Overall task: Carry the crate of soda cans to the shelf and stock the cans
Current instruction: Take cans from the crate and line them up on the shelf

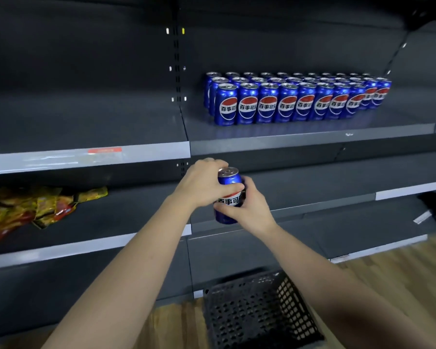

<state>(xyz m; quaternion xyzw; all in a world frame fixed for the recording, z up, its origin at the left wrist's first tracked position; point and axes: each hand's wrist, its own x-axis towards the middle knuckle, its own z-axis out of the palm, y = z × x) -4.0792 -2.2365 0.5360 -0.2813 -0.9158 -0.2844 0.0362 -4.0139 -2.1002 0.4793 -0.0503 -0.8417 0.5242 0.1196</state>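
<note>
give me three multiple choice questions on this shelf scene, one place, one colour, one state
1. Where is the crate? A on the floor B on the top shelf C on a trolley
2. What colour are the stocked cans? A green B blue C yellow
3. How is the held can gripped? A one hand B neither hand C both hands
Answers: 1 A, it sits on the wood floor; 2 B, blue bodies, red and white logo; 3 C, left hand and right hand both wrap it.
</note>
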